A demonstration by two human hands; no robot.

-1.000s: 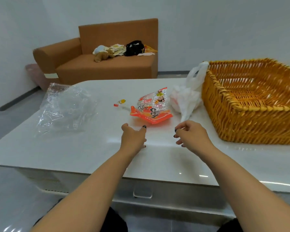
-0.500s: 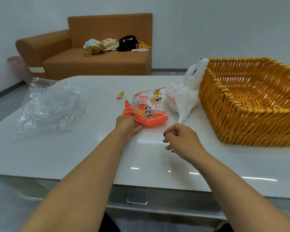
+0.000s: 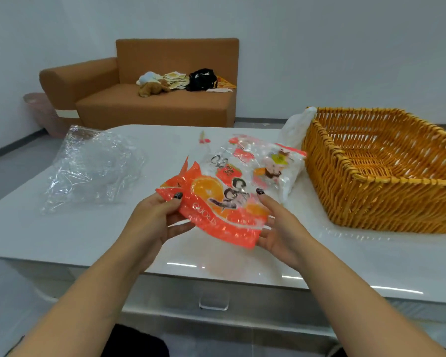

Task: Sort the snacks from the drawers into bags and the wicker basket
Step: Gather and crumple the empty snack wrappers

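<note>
Both hands hold the orange bag (image 3: 224,202) raised over the table (image 3: 88,235): left hand (image 3: 155,222) pinches its left corner, right hand (image 3: 278,228) cups the right edge, fingers loosely curled. Best to spread its mouth wide before filling; the basket (image 3: 386,181) waits just right.

single head-worn wide-angle view, looking forward and down, close over white table (image 3: 62,235), sofa (image 3: 152,109) beyond
</note>
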